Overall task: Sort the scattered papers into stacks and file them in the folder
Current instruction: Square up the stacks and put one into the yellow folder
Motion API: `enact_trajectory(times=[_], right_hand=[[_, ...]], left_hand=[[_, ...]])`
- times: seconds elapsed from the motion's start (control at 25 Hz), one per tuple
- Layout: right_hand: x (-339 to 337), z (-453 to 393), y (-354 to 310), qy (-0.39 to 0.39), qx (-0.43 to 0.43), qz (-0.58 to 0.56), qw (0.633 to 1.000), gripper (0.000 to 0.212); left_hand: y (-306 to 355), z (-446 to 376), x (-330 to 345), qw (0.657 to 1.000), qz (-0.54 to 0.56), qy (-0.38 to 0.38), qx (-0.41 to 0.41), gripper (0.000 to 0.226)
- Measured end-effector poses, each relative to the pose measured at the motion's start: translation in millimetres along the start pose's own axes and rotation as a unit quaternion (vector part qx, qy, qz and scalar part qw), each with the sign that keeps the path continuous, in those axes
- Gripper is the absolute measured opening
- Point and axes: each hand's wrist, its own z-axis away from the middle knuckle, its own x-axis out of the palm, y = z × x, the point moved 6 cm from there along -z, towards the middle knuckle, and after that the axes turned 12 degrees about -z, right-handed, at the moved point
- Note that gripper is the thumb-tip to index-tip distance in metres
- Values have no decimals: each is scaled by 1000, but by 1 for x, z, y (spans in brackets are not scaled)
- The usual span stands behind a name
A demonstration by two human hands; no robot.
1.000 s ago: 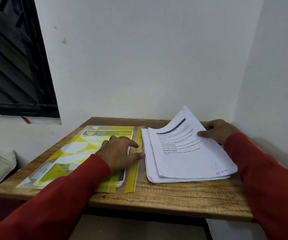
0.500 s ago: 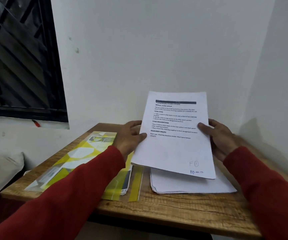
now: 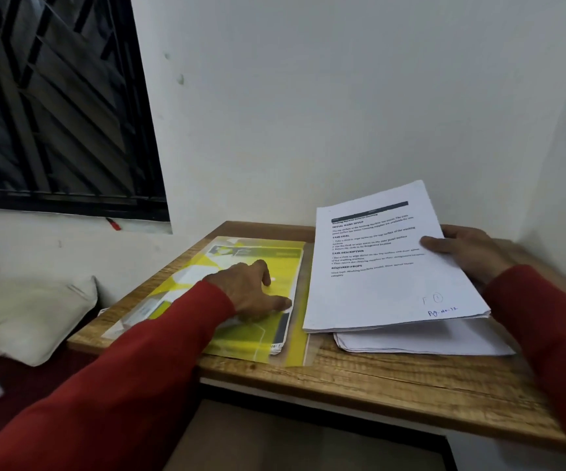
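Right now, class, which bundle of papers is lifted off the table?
The printed bundle gripped by the right hand, with handwriting at its bottom corner. The plain stack beneath lies flat on the table.

A wooden table (image 3: 393,385) bears a yellow folder (image 3: 241,345) beside a paper stack (image 3: 410,343).

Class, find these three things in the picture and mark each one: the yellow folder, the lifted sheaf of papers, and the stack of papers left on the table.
yellow folder (image 3: 241,253): head view, on its far cover.
lifted sheaf of papers (image 3: 387,287): head view, middle of the top page.
stack of papers (image 3: 421,341): head view, near edge on the table.
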Motion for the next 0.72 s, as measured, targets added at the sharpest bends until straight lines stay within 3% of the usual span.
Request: enact_trajectory(times=[0.28, 0.52, 0.72], right_hand=[[1, -1, 3, -20, 9, 39, 999, 25], [6, 4, 4, -27, 14, 19, 999, 23], [8, 6, 6, -30, 23, 13, 999, 25]], left_hand=[[1, 9, 5, 997, 49, -20, 51, 81], [-3, 13, 5, 995, 74, -27, 56, 72], [-3, 14, -5, 997, 40, 49, 44, 66]])
